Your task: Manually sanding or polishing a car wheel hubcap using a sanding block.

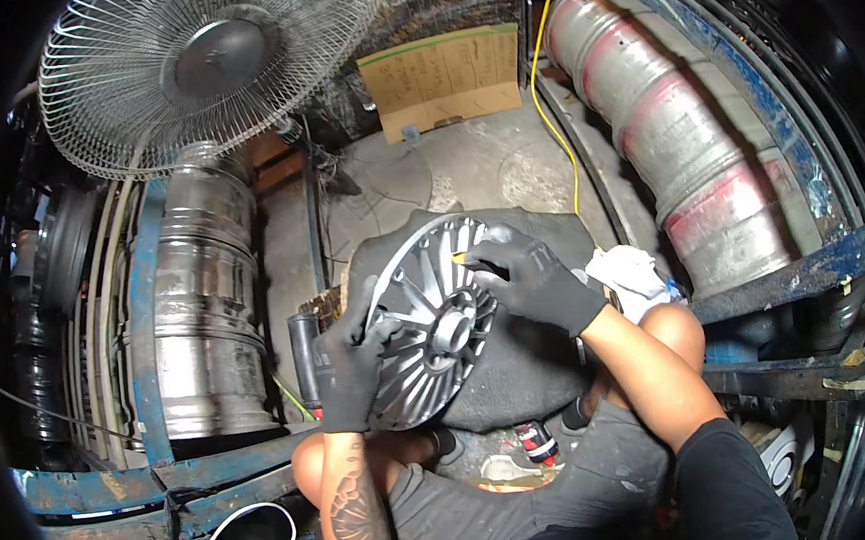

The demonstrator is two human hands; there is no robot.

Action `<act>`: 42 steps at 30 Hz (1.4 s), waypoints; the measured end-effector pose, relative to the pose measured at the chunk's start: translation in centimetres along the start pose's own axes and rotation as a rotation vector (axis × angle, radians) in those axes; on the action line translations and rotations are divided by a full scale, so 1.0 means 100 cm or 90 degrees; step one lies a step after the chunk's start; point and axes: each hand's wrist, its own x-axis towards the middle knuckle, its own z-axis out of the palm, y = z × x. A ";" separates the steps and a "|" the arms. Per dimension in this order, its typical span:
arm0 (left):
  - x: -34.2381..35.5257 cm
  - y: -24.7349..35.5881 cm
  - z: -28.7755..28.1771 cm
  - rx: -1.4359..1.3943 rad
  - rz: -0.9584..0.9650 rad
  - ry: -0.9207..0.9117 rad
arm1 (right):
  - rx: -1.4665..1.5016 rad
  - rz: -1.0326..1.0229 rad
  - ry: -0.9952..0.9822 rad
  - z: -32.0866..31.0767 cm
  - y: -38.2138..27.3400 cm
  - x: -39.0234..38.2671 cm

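A black and silver multi-spoked wheel piece (pixel 451 334) is tilted over a dark padded surface (pixel 501 386) in front of me. My left hand (pixel 349 361), in a dark glove, grips its left edge. My right hand (pixel 520 274), also gloved, is closed on a small yellow piece (pixel 460 259) at the upper right spokes. What that piece is, I cannot tell.
A fan (pixel 220 59) hangs at upper left. Silver wheel rims stack in racks at left (pixel 204 296) and right (pixel 684 132). Beyond the pad are cardboard (pixel 439 74) and a yellow cable (pixel 570 160). A white cloth (pixel 625 272) lies right; a can (pixel 535 443) stands below.
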 end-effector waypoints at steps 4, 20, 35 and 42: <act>0.012 0.014 0.001 -0.049 -0.008 -0.071 | -0.031 0.027 -0.091 -0.003 -0.012 -0.013; 0.061 0.008 0.006 0.046 -0.008 -0.098 | -0.498 -0.186 -0.124 0.035 -0.008 0.015; 0.067 -0.012 0.011 0.035 0.022 -0.126 | -0.512 -0.207 -0.241 0.052 0.027 0.000; 0.073 -0.022 0.013 0.070 0.010 -0.144 | -0.512 -0.222 -0.293 0.042 0.024 0.006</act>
